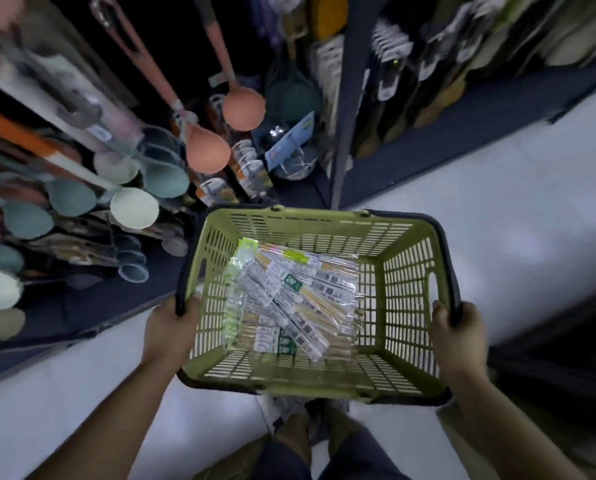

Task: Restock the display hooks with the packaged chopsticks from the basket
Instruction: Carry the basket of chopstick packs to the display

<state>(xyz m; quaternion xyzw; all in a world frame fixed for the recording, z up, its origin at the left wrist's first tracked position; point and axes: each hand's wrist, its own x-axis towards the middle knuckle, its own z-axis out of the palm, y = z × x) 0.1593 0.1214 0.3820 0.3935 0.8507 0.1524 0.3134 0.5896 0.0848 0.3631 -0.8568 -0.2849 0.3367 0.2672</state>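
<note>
I hold the olive-green slotted plastic basket (407, 278) level by its dark rim, left hand (171, 327) and right hand (457, 336) each clamped on a side, so the clear-wrapped chopstick packets (289, 299) stay flat on its floor, near the shelving.

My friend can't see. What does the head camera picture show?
Two hands, left hand and right hand, hold a green basket by its dark rim. Packaged chopsticks lie piled inside. Colourful ladles hang on shelves to the left.
</note>
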